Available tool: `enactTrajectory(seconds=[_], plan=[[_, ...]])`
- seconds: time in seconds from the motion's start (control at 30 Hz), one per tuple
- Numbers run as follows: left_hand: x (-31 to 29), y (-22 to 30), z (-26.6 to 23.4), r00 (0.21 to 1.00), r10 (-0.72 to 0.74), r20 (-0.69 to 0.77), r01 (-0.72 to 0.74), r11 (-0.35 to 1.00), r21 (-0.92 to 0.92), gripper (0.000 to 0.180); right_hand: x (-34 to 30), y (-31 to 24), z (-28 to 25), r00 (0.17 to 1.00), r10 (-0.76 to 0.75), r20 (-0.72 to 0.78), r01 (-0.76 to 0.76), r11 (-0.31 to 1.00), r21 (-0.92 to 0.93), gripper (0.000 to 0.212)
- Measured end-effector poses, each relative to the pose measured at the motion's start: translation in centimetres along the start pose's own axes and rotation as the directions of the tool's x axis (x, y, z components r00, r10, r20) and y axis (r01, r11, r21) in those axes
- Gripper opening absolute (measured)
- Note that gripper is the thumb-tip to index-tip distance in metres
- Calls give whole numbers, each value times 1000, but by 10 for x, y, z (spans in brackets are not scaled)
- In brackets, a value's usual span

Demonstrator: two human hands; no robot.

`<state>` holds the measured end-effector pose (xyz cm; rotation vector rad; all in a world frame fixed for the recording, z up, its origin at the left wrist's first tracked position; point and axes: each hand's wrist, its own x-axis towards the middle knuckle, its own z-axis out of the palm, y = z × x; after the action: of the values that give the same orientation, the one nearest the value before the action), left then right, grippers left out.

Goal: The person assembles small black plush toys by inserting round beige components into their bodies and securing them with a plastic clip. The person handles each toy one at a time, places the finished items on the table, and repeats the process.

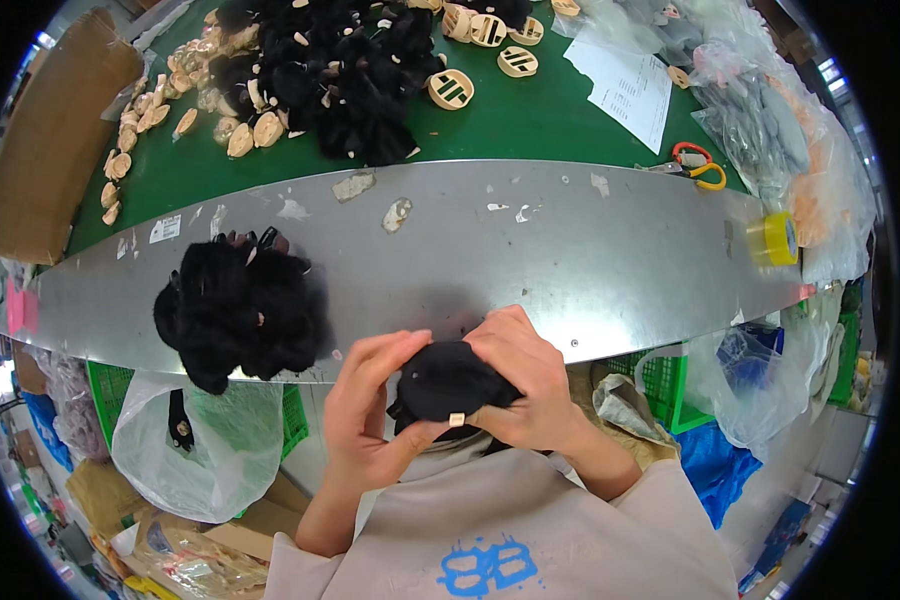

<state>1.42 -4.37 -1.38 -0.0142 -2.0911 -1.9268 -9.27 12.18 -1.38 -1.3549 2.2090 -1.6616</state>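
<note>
Both hands are holding a black fluffy piece (450,380) close to the chest, just below the metal table (570,260). The left hand (365,410) and the right hand (530,385) are wrapping curled fingers around it, the thumbs pinching near a small beige tag (457,419).

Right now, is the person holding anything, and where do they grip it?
Yes. Both hands hold one black plush piece: the left hand wraps its left side, the right hand covers its right side and top.

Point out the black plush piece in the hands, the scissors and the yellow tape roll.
black plush piece (448,382), head view, middle of its fuzzy top.
scissors (698,166), head view, the orange and yellow handles.
yellow tape roll (773,239), head view, its outer side.
</note>
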Motion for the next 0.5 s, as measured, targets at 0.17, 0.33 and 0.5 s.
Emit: enactTrajectory(seconds=[0.17, 0.33, 0.5], plan=[[-2, 0, 5, 996, 9, -86, -9, 1000, 1, 64, 6, 2, -4, 987, -145, 77, 151, 985, -81, 49], [6, 3, 4, 952, 305, -32, -290, 928, 235, 35, 4, -5, 0, 977, -212, 35, 214, 945, -248, 49], [3, 6, 26, 914, 341, -222, -291, 929, 230, 22, 0, -13, 13, 953, -268, -138, 209, 918, -337, 40]])
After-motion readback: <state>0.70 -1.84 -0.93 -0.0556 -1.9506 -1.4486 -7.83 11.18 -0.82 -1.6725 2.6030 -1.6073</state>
